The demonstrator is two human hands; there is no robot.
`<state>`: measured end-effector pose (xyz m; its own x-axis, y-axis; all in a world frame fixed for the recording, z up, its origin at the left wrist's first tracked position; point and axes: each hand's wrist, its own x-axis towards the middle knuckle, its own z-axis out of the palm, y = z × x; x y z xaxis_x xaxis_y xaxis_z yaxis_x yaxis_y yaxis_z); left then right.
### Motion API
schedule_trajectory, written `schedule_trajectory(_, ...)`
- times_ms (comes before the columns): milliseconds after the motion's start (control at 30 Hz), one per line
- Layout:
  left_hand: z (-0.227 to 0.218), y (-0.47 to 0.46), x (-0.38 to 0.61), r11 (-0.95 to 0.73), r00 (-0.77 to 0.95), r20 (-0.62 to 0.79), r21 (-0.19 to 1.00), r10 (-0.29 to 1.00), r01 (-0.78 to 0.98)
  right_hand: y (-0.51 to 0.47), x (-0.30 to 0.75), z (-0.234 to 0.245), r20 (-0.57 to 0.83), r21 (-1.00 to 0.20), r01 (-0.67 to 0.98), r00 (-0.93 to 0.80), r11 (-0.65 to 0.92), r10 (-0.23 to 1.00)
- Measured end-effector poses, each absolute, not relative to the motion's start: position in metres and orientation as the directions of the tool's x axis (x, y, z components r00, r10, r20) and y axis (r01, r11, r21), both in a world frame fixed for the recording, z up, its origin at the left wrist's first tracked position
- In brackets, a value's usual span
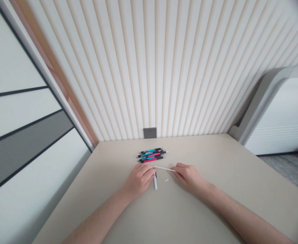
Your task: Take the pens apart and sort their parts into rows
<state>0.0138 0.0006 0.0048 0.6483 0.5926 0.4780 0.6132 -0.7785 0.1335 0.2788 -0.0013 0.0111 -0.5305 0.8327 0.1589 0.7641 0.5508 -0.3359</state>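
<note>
Pinching grip: R hand (pixel 190 177), fingertips pressed together on near end of thin white rod (pixel 164 168), rod held approx. level above desk, far tip just beside L hand (pixel 139 180). L-hand fingers curled down over dark end of white pen barrel (pixel 155 183); barrel on desktop, pointing toward wearer; firm hold vs. mere touch not determinable. Small white scrap (pixel 166 180) on desktop between hands, just right of barrel. Beyond hands, bundle of black pens w/ teal & pink bands (pixel 151 155), side by side on beige desk (pixel 215 159). Grey wall socket (pixel 149 133) just above desk's far edge, on ribbed wall panel (pixel 179 67).
</note>
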Motion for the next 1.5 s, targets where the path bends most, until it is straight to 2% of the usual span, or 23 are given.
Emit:
schedule_trajectory(133,0.009,-0.001,0.011,-0.781,0.682,0.405,0.157,0.609,0.605,0.002,0.289,0.013,0.103,-0.210,0.904,-0.358,0.373,0.928)
schedule_trajectory(233,0.011,-0.001,0.010,-0.798,0.708,0.381,0.173,0.595,0.578,-0.002,0.296,0.016,-0.011,-0.082,0.967,-0.242,0.240,0.970)
schedule_trajectory(367,0.010,-0.001,0.009,-0.811,0.734,0.351,0.181,0.581,0.556,-0.011,0.295,0.023,-0.142,-0.044,0.980,-0.198,0.193,0.970)
schedule_trajectory(467,0.008,0.000,0.008,-0.808,0.743,0.319,0.197,0.589,0.556,-0.011,0.292,0.028,-0.144,-0.080,0.977,-0.209,0.199,0.967)
schedule_trajectory(667,0.006,0.001,0.008,-0.800,0.731,0.327,0.213,0.599,0.561,0.002,0.294,0.019,-0.046,-0.223,0.948,-0.241,0.226,0.969)
schedule_trajectory(933,0.007,0.001,0.009,-0.795,0.736,0.301,0.212,0.607,0.569,-0.004,0.284,0.008,-0.045,-0.415,0.830,-0.428,0.372,0.903)
schedule_trajectory(1267,0.011,0.000,0.010,-0.807,0.736,0.332,0.209,0.590,0.553,-0.006,0.284,0.013,0.019,-0.486,0.772,-0.458,0.409,0.889)
schedule_trajectory(1400,0.012,0.000,0.010,-0.802,0.732,0.331,0.208,0.596,0.559,-0.002,0.285,0.016,0.101,-0.526,0.771,-0.362,0.358,0.927)
schedule_trajectory(1500,0.012,0.000,0.010,-0.804,0.733,0.332,0.205,0.593,0.558,0.004,0.292,0.016,0.140,-0.507,0.789,-0.322,0.347,0.936)
